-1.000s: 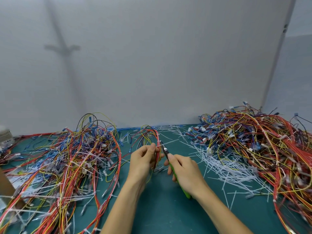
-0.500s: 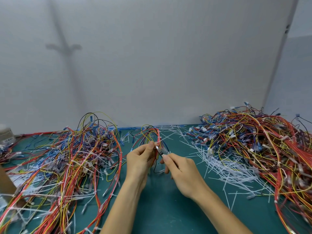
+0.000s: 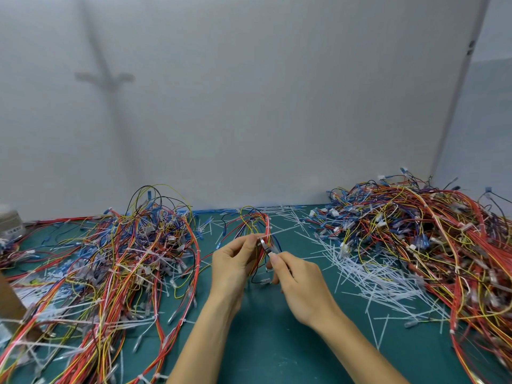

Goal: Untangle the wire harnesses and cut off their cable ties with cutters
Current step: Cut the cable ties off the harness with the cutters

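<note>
Small wire harness (image 3: 256, 231) pinched between thumb and fingers of left hand (image 3: 232, 266), looped up and arched just beyond the knuckles; red, yellow, blue and black strands, thin and glossy. Right hand (image 3: 297, 284) closed around cutters (image 3: 266, 245), metal tip laid against the red strands right beside the left thumb. Green handle, visible below the right palm one second ago, now hidden inside the fist; tip raised from beside the bundle into contact with it. Both hands otherwise nearly unmoved since half a second ago.

Left of the left hand: broad pile of harnesses (image 3: 110, 261) with white ties still on, sprawled to the near edge. Right of the right hand: larger heap of harnesses (image 3: 415, 231), mostly red and orange with blue and white connectors. Between right hand and that heap, and beyond both hands: scatter of cut cable ties (image 3: 368, 273), thin white plastic strips lying crisscross.

Surface: teal mat (image 3: 263, 342), smooth and matte. Backdrop: plain grey panel (image 3: 249, 106) with a faint shadow at upper left.
</note>
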Available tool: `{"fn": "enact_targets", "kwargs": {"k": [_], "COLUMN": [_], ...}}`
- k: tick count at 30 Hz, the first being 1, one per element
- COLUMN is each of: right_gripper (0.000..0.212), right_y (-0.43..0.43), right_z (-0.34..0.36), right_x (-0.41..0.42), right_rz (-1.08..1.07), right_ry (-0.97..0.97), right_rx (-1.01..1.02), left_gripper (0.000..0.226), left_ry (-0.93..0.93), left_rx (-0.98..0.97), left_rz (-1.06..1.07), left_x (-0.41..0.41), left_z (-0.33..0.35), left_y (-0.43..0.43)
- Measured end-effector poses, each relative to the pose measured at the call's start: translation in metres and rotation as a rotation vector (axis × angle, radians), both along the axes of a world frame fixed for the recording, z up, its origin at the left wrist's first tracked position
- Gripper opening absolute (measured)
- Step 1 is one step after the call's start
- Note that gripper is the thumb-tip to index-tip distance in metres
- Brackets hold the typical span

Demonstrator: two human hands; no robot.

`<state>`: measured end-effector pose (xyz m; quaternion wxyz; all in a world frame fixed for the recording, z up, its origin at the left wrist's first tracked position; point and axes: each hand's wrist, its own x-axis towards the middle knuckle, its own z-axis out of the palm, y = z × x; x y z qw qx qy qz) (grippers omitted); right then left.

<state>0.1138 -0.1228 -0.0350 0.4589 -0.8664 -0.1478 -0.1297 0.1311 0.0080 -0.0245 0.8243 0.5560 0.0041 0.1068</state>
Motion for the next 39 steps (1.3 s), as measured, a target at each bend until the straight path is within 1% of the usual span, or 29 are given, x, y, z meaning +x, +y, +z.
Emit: {"fn": "enact_targets", "kwargs": {"k": [8, 13, 20, 23, 27, 30, 33, 36, 39], "right_gripper": [0.039, 0.041, 0.040, 0.041, 0.035, 0.034, 0.030, 0.028, 0.024], "right_y": [0.000, 0.001, 0.000, 0.000, -0.001, 0.002, 0.001, -0.002, 0.001], "right_z": [-0.001, -0.002, -0.002, -0.002, -0.004, -0.005, -0.005, -0.005, -0.005], "right_x": [0.001, 0.001, 0.002, 0.003, 0.003, 0.002, 0.003, 0.004, 0.003], "right_rz": [-0.007, -0.005, 0.004, 0.005, 0.007, -0.047, -0.113, -0.155, -0.179], "right_ry": [-0.033, -0.027, 0.013, 0.026, 0.031, 0.027, 0.039, 0.020, 0.005], "right_rx": [-0.022, -0.026, -0.037, -0.045, -0.004, 0.123, 0.239, 0.261, 0.298], "left_gripper": [0.015, 0.017, 0.020, 0.018, 0.016, 0.016, 0.026, 0.032, 0.029], "left_ry": [0.001, 0.011, 0.028, 0.045, 0.044, 0.057, 0.075, 0.061, 0.040], "left_rx": [0.008, 0.003, -0.003, 0.010, 0.035, -0.035, -0.224, -0.370, -0.415], "left_rz": [0.006, 0.008, -0.021, -0.017, -0.014, -0.005, -0.028, -0.116, -0.207], "left_x": [0.000, -0.001, -0.002, -0.002, -0.002, -0.001, -0.002, -0.004, -0.005], "left_z": [-0.002, -0.001, -0.001, -0.001, 0.001, 0.005, 0.013, 0.017, 0.017], "left_y": [-0.002, -0.003, -0.004, -0.003, -0.002, -0.001, 0.002, 0.001, -0.002]}}
